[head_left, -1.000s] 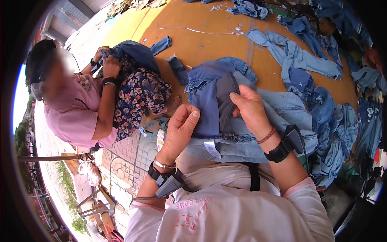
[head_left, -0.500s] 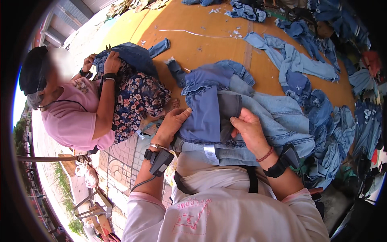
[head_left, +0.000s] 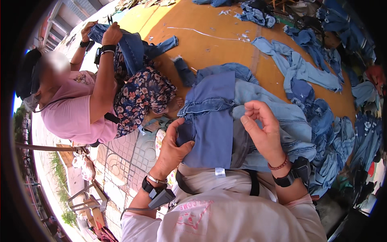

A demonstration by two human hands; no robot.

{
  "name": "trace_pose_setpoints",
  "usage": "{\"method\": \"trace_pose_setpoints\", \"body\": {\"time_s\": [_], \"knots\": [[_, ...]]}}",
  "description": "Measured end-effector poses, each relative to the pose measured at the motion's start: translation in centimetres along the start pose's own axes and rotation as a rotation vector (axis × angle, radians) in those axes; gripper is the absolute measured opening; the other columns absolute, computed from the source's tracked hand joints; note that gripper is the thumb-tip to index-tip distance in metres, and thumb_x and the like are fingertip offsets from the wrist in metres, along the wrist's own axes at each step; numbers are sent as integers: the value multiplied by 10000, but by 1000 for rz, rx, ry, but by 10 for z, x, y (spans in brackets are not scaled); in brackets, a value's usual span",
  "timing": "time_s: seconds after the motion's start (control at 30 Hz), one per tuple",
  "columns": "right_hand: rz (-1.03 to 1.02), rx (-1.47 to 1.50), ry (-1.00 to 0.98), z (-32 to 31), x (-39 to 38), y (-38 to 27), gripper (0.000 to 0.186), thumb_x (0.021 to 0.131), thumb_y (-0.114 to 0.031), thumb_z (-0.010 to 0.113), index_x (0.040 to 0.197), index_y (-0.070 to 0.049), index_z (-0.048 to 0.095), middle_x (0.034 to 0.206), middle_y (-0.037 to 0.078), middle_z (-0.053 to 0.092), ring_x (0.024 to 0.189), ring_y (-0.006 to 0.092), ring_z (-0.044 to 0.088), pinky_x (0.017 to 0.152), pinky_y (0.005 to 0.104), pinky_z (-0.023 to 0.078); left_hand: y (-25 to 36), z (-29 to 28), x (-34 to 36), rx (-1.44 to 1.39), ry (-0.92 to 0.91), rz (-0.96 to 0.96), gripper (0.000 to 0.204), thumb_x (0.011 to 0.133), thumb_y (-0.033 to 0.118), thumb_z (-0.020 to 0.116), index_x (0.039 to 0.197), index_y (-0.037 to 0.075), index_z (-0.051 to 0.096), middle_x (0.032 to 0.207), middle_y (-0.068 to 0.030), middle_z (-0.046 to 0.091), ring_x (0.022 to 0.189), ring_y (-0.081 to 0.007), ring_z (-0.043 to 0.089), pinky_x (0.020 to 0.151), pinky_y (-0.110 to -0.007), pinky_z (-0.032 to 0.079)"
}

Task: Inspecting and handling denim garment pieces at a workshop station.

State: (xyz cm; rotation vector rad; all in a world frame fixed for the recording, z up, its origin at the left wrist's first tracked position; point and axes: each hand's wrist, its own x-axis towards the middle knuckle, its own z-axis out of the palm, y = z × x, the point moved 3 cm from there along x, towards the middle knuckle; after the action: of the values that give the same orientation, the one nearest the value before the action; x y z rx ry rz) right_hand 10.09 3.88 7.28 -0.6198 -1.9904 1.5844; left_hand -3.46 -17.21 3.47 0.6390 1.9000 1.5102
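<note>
On my lap lies a layered garment: a smooth blue panel with a frayed denim seam across it, grey cloth underneath, and pale denim to the right. My left hand grips the panel's left edge, thumb and fingers bent around it. My right hand is raised just over the right side of the panel, fingers curled but apart, nothing visible between them. A small white label shows below the cloth.
At my left a seated co-worker holds up dark jeans and small scissors. Jeans pieces and heaps of denim lie on the orange mat ahead and right. Paving shows at lower left.
My right hand has let go of the grey cloth and risen. My left hand has taken the panel's left edge. The panel has shifted toward me. The co-worker's hands and jeans have risen.
</note>
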Motion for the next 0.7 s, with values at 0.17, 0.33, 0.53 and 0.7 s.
{"method": "trace_pose_setpoints", "body": {"time_s": [0.17,0.33,0.53,0.7], "knots": [[-374,-485,-200,44,-2,20,367,730,-76,655,1080,-54,546,944,87,580,931,269,518,845,375,396,-16,-7,-1,-151,39,-257,636,790,59,662,1331,-7,335,1153,-88,510,1049,-131,495,896,-245,413],[-411,-557,-226,51,-17,37,174,735,6,564,894,-62,564,807,85,548,779,279,524,711,385,416,-36,-26,15,-207,20,-462,649,847,321,641,1315,-34,364,1149,-121,529,1030,-166,516,872,-265,432],[-420,-566,-216,53,-18,42,130,729,32,577,832,-43,555,772,99,556,723,308,537,665,393,431,-52,-16,85,-456,5,-487,439,840,297,653,1153,12,538,1018,-55,612,918,-154,574,823,-303,452],[-371,-521,-197,50,-22,48,137,719,39,586,831,-36,559,780,105,560,745,311,547,685,391,437,-50,-9,93,-645,-59,-426,325,809,171,684,1095,62,574,973,-25,636,881,-155,595,822,-316,462]]}}
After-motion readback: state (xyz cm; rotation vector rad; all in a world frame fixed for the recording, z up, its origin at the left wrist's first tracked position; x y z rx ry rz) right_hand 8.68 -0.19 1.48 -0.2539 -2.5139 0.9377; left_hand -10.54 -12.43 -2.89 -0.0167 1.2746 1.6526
